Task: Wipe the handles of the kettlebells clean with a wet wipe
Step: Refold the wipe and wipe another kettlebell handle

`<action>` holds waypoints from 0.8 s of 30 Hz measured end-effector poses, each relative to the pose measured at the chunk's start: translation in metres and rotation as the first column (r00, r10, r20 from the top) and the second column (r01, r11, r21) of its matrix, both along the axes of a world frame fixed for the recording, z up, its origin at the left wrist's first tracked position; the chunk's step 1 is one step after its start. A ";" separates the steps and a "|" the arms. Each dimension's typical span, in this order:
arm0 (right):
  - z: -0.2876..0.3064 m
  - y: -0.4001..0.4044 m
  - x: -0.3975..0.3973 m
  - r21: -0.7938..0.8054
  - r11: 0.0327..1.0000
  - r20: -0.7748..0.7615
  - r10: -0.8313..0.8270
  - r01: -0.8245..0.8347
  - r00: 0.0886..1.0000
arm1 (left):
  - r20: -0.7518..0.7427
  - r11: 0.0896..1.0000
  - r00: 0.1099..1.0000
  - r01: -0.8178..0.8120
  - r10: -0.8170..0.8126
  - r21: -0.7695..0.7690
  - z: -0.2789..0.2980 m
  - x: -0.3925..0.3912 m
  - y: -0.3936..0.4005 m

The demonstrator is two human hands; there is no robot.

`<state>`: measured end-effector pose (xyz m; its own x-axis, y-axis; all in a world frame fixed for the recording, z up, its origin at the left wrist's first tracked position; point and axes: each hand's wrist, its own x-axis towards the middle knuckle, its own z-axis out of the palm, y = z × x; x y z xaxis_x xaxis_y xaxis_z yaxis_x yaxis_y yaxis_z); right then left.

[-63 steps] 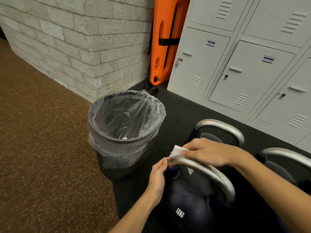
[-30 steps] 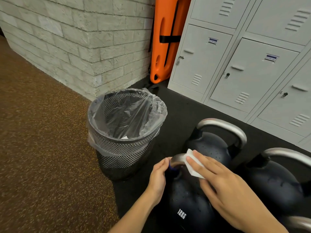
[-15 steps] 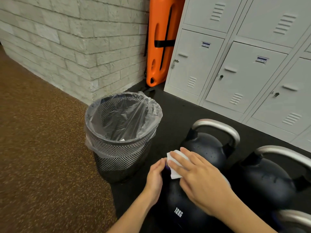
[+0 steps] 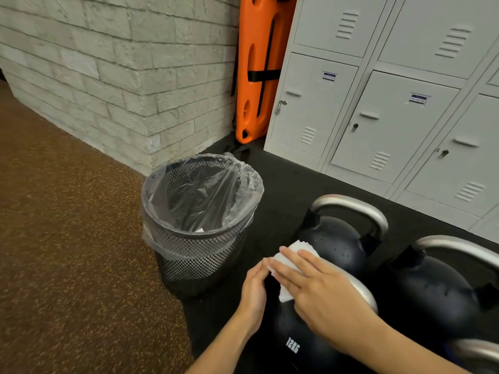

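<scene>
Right hand [image 4: 316, 286] flat, fingers straight, pressing wet wipe [image 4: 290, 265] on near kettlebell's handle [image 4: 363, 288], which arcs right; left hand [image 4: 253, 290] steadies its left end, grip unclear.

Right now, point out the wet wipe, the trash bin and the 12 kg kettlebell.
wet wipe [image 4: 286, 295], head view, bottom edge below the fingers
trash bin [image 4: 199, 259], head view, mesh wall
12 kg kettlebell [image 4: 293, 346], head view, its weight marking

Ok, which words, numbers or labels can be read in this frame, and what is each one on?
"12KG": white, on the nearest kettlebell.
Left locker label: too small to read.
Middle locker label: too small to read.
Nothing else carries text.
</scene>
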<state>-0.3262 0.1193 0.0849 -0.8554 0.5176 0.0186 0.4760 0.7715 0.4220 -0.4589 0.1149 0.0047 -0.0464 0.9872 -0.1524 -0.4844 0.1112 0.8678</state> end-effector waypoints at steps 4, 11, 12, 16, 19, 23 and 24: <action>-0.003 -0.001 -0.001 -0.027 1.000 0.032 0.016 -0.015 0.999 | 0.010 1.000 1.000 -0.004 0.004 0.003 0.000 0.001 0.001; -0.007 0.007 -0.008 -0.055 0.997 -0.039 0.055 -0.057 0.998 | 0.008 0.995 0.998 -0.056 0.057 -0.088 -0.003 0.002 0.004; -0.010 0.009 -0.013 -0.069 0.996 -0.035 0.054 -0.056 0.998 | 0.007 0.994 0.998 -0.065 0.066 -0.092 -0.001 0.002 0.003; 0.008 0.015 -0.022 -0.107 0.994 -0.030 -0.032 0.029 0.999 | -0.010 0.994 0.997 -0.079 0.079 -0.079 -0.001 0.003 0.002; 0.029 0.025 -0.027 -0.386 0.911 -0.035 -0.172 0.145 0.985 | 0.002 0.992 0.995 -0.097 0.098 -0.075 -0.003 0.005 0.003; 0.061 0.044 -0.019 -0.753 0.600 -0.049 -0.461 0.270 0.886 | 0.031 0.978 0.984 -0.170 0.175 -0.123 -0.004 0.006 0.006; 0.071 0.047 -0.014 -0.809 0.520 -0.036 -0.509 0.274 0.860 | 0.038 0.976 0.982 -0.179 0.185 -0.127 -0.004 0.007 0.007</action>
